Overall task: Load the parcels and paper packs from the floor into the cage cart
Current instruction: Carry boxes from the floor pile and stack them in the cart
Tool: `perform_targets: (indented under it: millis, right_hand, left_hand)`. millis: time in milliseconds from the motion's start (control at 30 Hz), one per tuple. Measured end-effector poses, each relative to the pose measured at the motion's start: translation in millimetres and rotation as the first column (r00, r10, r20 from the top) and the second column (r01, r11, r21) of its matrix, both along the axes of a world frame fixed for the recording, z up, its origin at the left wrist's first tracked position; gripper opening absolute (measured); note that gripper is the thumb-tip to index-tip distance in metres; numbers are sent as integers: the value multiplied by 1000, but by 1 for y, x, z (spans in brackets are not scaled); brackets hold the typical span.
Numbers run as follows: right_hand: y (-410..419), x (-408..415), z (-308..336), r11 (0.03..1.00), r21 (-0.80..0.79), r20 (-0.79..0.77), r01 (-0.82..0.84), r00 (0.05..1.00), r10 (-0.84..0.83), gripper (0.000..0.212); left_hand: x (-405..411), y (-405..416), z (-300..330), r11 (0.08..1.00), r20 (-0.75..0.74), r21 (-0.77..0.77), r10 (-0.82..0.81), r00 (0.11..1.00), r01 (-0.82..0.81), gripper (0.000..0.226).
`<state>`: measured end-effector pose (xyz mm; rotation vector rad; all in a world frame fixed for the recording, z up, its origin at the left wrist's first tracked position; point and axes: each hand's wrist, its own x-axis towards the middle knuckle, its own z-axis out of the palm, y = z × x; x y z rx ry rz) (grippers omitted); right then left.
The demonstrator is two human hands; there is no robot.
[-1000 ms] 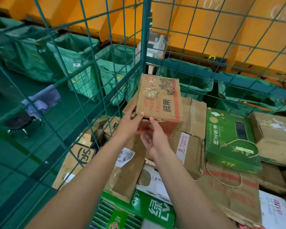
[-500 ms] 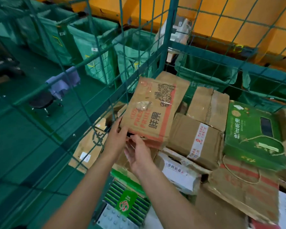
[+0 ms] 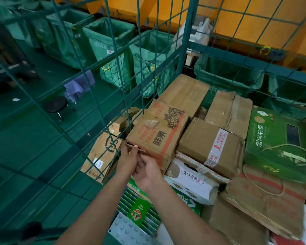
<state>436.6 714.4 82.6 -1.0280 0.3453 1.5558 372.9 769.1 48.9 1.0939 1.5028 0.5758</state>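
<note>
The cage cart (image 3: 185,55) already holds a dense heap of parcels: plain brown cartons, a taped brown box (image 3: 210,147), a green gift box (image 3: 279,144) with a cord handle, a white printed box (image 3: 191,181) and flattened card near the right edge. On top of the heap near the cart's left mesh wall lies a brown fruit carton (image 3: 159,133) with red lettering, tilted and resting on the boxes below it. The left hand (image 3: 127,160) pinches the carton's torn near corner, thumb on top; the right hand (image 3: 147,172) sits just beneath the near edge, palm up with fingers loosely spread, apparently not gripping. Judging by this, the carton is being seated and loading is well advanced. What remains on the floor for loading cannot be told: the floor seen through the mesh shows only a stool (image 3: 56,105) and green sacks (image 3: 106,50).
</note>
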Motion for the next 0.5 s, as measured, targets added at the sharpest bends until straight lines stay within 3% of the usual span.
perform_targets:
  millis: [133,300,433,500]
  right_hand:
    - [-17,28,-12,996,-83,102,39,994,-31,20]
    - [-24,46,-16,994,-108,257,3,966,25,27]
    - [-25,49,-21,972,-222,476,77,879,39,52]
    - [-22,56,-23,968,-224,557,114,830,31,55]
  left_hand:
    - [12,12,-3,999,48,-8,44,998,-44,47]
    - [17,-6,0,998,93,4,62,994,-63,69]
    - [28,-8,1,997,22,73,-19,1000,17,82]
    - [30,-4,-4,995,-6,89,-36,999,37,89]
